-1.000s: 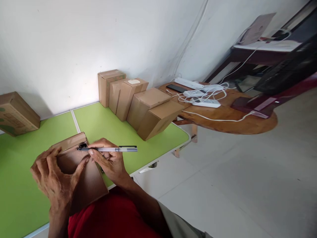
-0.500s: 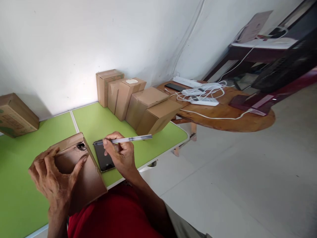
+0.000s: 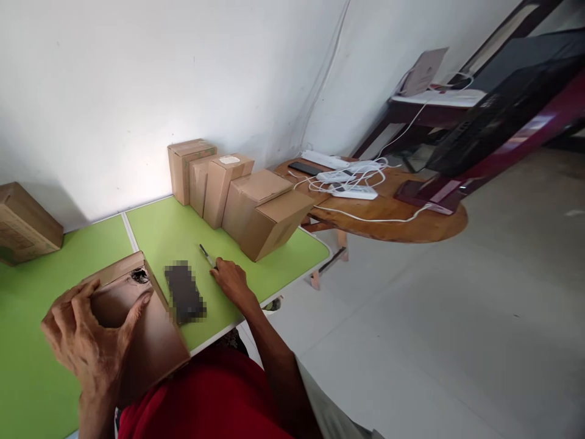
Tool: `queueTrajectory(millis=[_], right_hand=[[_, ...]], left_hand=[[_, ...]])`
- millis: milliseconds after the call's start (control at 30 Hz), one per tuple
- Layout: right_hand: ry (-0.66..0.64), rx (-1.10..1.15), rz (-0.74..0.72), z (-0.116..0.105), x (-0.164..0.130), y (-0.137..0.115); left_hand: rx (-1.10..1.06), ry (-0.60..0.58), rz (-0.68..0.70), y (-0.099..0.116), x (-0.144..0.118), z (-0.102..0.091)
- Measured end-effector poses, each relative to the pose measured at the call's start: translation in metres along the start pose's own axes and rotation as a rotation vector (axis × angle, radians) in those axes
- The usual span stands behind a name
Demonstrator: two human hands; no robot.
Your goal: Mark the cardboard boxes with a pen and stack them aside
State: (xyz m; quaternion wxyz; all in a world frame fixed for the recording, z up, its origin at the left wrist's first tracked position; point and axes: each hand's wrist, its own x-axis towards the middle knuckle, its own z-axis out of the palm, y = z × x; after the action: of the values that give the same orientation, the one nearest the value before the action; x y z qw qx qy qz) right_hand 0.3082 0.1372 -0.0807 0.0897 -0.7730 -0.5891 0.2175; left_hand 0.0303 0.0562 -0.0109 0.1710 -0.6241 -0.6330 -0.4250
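Best held still, a holed brown cardboard box is clamped by the left hand, a slim grey pen by the right hand.

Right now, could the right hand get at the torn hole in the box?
Probably yes: the right hand, holding a pen, is nearby; only a flat dark item lies on the table between, and the left hand leaves the hole uncovered.

White-walled room, kind unclear: green table, power strips
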Motion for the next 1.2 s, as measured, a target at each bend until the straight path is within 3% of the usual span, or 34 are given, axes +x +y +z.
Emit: queueTrajectory(millis=[233, 400, 567, 767, 967, 1133, 1200], right_hand=[[0.04, -0.04, -0.001, 0.007, -0.015, -0.006], [-0.014, 0.005, -0.14, 0.035, -0.055, -0.036], [-0.023, 0.093, -0.082, 0.054, -0.059, -0.057], [-0.134, 0.548, -0.063, 0.051, -0.044, -0.045], [-0.297, 0.916, -0.153, 0.047, -0.054, -0.012], [-0.487, 1.64, -0.191, 0.023, -0.075, 0.016], [-0.511, 1.777, -0.235, 0.006, -0.086, 0.013]], left_hand=[[0.002, -0.012, 0.001, 0.001, 0.001, 0.0], [0.011, 0.003, 0.014, 0.001, 0.001, 0.0], [0.017, 0.016, 0.023, 0.0, 0.0, 0.0], [-0.002, 0.028, -0.004, -0.001, -0.001, 0.0], [-0.027, 0.019, -0.048, -0.003, -0.002, -0.003], [-0.003, 0.028, -0.025, -0.004, -0.002, -0.002], [0.008, 0.016, 0.004, -0.003, 0.0, -0.001]])
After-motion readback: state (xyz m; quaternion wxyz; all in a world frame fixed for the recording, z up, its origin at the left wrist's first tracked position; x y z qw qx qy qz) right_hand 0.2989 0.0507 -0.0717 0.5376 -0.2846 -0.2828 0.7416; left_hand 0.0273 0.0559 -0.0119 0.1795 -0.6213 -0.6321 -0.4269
